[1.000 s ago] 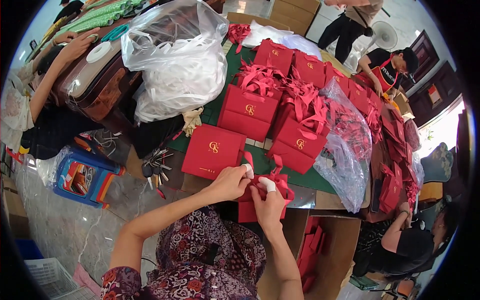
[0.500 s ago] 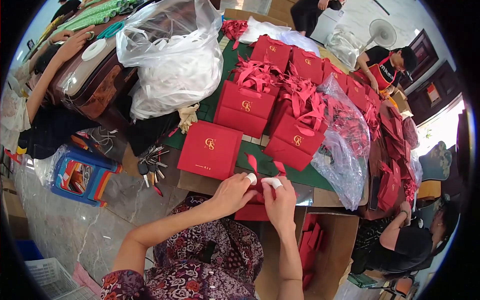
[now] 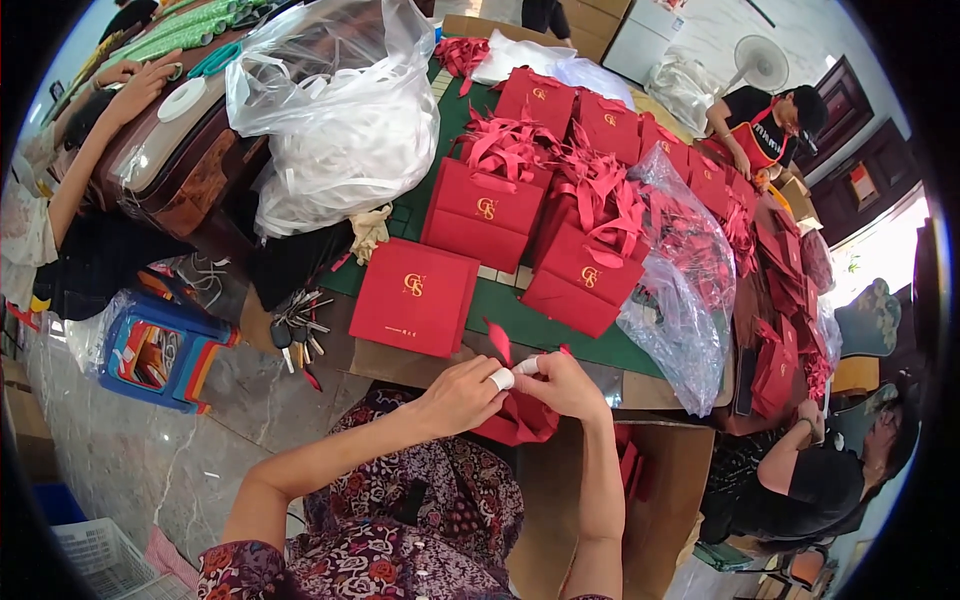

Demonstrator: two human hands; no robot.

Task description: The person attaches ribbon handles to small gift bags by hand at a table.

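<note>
A small red paper bag [image 3: 520,420] sits close to my body at the table's near edge, partly covered by my hands. Above it my left hand [image 3: 465,397] pinches a red ribbon [image 3: 497,340], one end of which sticks up past the fingertips. My right hand [image 3: 568,387] is closed at the same spot, its fingertips meeting those of the left. White tape wraps fingers on both hands. Just beyond my left hand lies a flat square red bag [image 3: 415,300] with a gold emblem. The exact loop or knot between my fingers is hidden.
Rows of finished-looking red bags with ribbon handles [image 3: 485,210] stand on the green mat [image 3: 500,320]. Clear plastic [image 3: 690,340] lies to their right, a bag of white ribbon [image 3: 340,160] to the left. An open cardboard box [image 3: 670,490] is below right. Co-workers [image 3: 765,130] work around.
My hands have drawn together, the right one turning inward with its wrist higher. The ribbon ends have shifted, and the bag beneath has tilted. The view has moved slightly.
</note>
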